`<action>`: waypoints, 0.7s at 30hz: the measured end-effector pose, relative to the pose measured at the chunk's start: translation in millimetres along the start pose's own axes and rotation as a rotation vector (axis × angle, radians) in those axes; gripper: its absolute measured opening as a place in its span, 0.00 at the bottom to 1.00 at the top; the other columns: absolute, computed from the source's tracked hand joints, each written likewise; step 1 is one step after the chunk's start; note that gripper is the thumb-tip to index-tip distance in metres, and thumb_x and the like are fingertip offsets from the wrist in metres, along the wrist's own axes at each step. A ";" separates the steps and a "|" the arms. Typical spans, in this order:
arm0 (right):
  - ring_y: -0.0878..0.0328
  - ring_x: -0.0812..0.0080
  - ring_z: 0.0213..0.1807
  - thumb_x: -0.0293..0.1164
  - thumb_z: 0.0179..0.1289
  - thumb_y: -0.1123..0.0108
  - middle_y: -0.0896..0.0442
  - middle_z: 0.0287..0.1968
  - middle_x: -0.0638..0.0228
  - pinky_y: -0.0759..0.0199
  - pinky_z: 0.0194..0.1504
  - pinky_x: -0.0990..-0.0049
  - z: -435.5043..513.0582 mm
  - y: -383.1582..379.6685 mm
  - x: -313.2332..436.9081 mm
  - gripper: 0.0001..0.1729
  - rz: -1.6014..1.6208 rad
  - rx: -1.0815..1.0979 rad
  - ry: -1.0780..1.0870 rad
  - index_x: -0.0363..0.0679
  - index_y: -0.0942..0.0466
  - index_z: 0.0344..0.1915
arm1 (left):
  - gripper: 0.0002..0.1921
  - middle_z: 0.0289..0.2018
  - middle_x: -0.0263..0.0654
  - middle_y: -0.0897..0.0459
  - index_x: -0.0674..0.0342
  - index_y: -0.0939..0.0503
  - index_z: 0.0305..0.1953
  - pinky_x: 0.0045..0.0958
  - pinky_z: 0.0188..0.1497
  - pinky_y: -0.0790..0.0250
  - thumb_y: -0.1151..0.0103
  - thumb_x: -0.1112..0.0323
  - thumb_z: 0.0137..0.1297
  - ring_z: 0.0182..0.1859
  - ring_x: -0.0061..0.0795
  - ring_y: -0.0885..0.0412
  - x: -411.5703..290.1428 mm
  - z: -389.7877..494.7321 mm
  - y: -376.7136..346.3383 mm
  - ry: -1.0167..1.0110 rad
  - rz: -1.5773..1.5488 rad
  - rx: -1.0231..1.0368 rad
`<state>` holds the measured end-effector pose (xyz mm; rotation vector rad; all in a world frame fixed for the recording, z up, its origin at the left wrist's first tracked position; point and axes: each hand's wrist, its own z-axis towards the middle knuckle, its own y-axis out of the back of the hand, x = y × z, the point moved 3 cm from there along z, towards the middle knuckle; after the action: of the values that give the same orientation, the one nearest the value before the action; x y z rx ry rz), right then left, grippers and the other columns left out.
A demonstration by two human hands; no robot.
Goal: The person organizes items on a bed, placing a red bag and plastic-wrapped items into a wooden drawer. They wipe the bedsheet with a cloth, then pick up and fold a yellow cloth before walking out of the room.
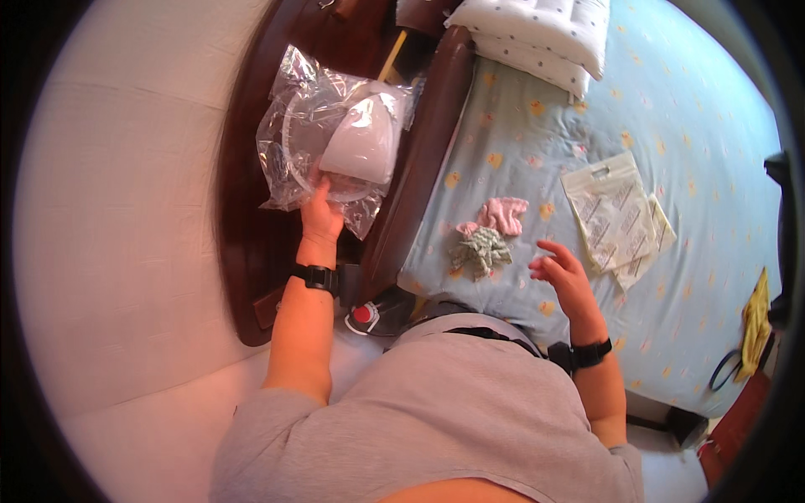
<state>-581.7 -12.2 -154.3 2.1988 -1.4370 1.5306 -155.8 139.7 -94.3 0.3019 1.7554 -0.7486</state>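
Note:
My left hand [322,217] grips the lower edge of a clear plastic bag [302,126]. Inside the bag are a white curved plastic piece [361,141] and a pale ring-shaped part; what they belong to I cannot tell. The bag is over a dark wooden cabinet top, beside the bed's edge. My right hand [569,283] hovers over the bed, with fingers apart and nothing in it. Just left of it on the sheet lie a crumpled pink cloth piece [503,215] and a green patterned one [483,250]. To its right are flat, pale printed plastic bags [613,210].
A light blue bed sheet [679,302] with duck prints covers the bed. A brown bed edge [434,151] rises between bed and wooden cabinet [251,251]. White dotted pillows [534,38] lie at the far end. A black bottle with a red cap [363,314] stands near my waist.

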 end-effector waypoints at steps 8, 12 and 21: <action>0.22 0.77 0.36 0.30 0.68 0.48 0.18 0.38 0.65 0.30 0.42 0.78 -13.6 26.6 -13.0 0.20 0.029 -0.225 -0.127 0.36 0.31 0.58 | 0.22 0.57 0.39 0.27 0.65 0.31 0.62 0.30 0.61 0.38 0.55 0.78 0.67 0.58 0.29 0.30 25.8 76.3 36.2 -0.242 0.529 -0.105; 0.21 0.76 0.36 0.30 0.68 0.48 0.18 0.38 0.66 0.29 0.42 0.78 -8.9 16.6 -7.8 0.20 -0.004 -0.263 -0.171 0.36 0.31 0.58 | 0.21 0.51 0.38 0.22 0.62 0.27 0.59 0.28 0.56 0.35 0.52 0.75 0.64 0.51 0.28 0.26 67.5 118.3 18.3 -0.186 0.523 -0.052; 0.21 0.77 0.36 0.29 0.68 0.49 0.18 0.37 0.66 0.28 0.43 0.77 -0.9 5.5 1.5 0.18 -0.089 -0.328 -0.236 0.37 0.30 0.57 | 0.32 0.51 0.38 0.23 0.59 0.35 0.63 0.38 0.52 0.30 0.35 0.59 0.60 0.50 0.35 0.24 116.7 167.7 9.1 0.581 0.664 0.073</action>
<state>-586.3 -15.6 -154.9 2.2564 -1.5006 0.9519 -59.4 22.4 -231.2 1.1776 1.9788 -0.2418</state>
